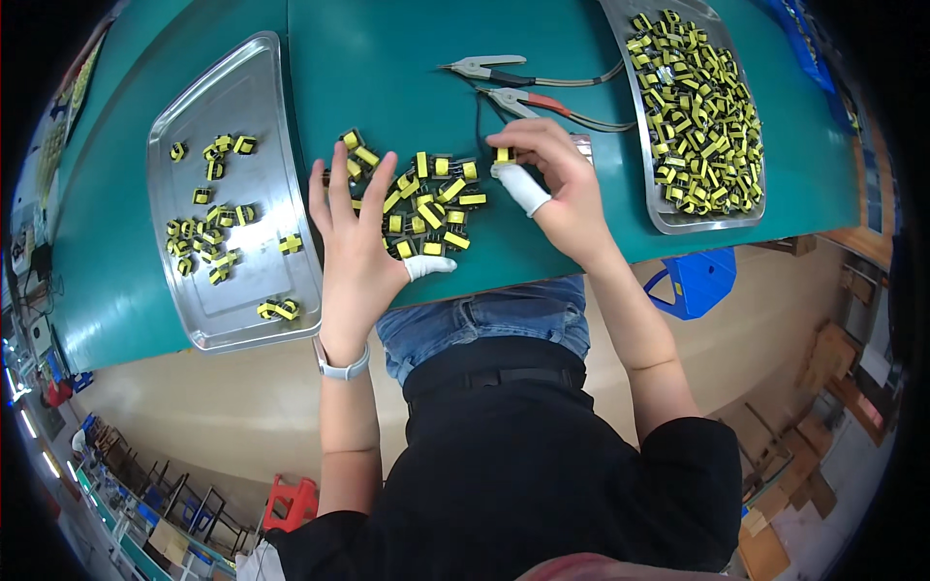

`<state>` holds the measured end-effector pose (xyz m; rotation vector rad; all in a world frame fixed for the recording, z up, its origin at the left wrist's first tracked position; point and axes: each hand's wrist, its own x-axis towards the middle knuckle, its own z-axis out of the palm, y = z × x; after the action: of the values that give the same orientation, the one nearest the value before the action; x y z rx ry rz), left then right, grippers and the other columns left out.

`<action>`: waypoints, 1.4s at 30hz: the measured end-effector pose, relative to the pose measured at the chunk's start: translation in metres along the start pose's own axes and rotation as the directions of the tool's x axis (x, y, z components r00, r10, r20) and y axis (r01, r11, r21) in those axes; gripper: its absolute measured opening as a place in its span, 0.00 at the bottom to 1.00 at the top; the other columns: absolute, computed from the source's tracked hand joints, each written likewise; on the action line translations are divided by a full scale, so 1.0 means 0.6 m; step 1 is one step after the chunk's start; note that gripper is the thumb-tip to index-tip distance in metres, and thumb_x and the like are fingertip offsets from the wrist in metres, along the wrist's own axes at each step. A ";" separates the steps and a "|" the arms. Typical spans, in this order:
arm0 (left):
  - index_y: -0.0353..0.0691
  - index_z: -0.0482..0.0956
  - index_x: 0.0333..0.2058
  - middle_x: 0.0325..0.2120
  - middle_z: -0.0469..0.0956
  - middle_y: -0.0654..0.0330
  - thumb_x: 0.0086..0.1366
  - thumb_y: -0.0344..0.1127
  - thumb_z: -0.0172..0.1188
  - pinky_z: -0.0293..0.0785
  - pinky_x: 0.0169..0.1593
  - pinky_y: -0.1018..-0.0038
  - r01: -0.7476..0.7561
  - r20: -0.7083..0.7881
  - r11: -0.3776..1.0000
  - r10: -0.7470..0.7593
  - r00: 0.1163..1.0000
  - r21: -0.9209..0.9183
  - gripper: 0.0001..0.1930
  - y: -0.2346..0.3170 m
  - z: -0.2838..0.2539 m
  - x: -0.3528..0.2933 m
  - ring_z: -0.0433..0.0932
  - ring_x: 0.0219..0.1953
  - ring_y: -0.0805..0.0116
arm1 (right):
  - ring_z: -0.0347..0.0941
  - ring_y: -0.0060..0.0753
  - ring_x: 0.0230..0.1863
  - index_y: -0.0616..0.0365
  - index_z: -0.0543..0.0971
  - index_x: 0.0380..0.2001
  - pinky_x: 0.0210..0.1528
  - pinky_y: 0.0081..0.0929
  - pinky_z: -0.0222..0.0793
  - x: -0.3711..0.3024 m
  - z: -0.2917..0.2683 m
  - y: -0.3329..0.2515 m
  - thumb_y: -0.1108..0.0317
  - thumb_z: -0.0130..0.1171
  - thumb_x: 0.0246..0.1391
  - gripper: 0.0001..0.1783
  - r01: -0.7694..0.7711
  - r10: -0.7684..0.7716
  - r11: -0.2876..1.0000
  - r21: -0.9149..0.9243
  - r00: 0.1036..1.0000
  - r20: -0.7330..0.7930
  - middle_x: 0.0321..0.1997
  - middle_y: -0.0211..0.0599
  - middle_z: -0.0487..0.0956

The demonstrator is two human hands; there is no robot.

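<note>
Small black-and-yellow transformers [423, 198] with metal pins lie in a loose heap on the green table in front of me. At the heap's left side my left hand [358, 237] hovers or rests with its fingers spread, a white cover on the thumb; whether it touches any piece I cannot tell. To the right of the heap my right hand [557, 184] pinches one transformer [503, 155] between its white-covered thumb and fingers. Just beyond that hand lie two clip-ended test leads, one with a grey and black clip [489, 68], the other with a red and grey clip [523, 102].
On the left, a metal tray [257, 116] holds scattered transformers. A second metal tray [659, 218], densely filled with them, stands at the right. The green tabletop [387, 58] ends just before my waist. Below are a blue stool [702, 286] and a red stool [291, 502].
</note>
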<state>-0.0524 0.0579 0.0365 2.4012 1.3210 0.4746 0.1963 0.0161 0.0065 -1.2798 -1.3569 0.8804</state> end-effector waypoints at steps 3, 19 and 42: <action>0.49 0.70 0.68 0.74 0.51 0.43 0.34 0.55 0.84 0.63 0.71 0.44 -0.069 -0.004 0.995 0.069 0.998 -0.069 0.58 -0.001 0.004 0.008 0.51 0.74 0.35 | 0.76 0.33 0.56 0.69 0.79 0.56 0.59 0.30 0.73 0.000 -0.005 -0.009 0.82 0.60 0.62 0.19 -0.063 0.081 0.976 0.207 0.994 -0.078 0.59 0.39 0.72; 0.45 0.83 0.56 0.64 0.74 0.55 0.70 0.52 0.63 0.66 0.65 0.56 -0.151 -0.249 0.988 0.142 0.958 -0.017 0.23 -0.003 0.016 -0.006 0.68 0.66 0.46 | 0.73 0.17 0.29 0.64 0.81 0.48 0.31 0.16 0.63 -0.036 -0.102 -0.004 0.65 0.62 0.68 0.13 -0.360 0.451 0.880 0.311 0.840 -0.302 0.30 0.31 0.81; 0.37 0.80 0.51 0.49 0.76 0.52 0.59 0.25 0.73 0.75 0.53 0.61 0.111 -0.277 0.959 -0.185 0.943 -0.263 0.21 0.016 0.043 -0.114 0.77 0.50 0.52 | 0.69 0.15 0.24 0.63 0.82 0.47 0.25 0.16 0.57 -0.041 -0.091 -0.005 0.60 0.57 0.72 0.15 -0.446 0.498 0.867 0.221 0.796 -0.345 0.29 0.27 0.78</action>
<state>-0.0681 -0.0090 0.0101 2.0674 1.4580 0.9289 0.2462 -0.0159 0.0160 -1.6256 -0.6533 0.9615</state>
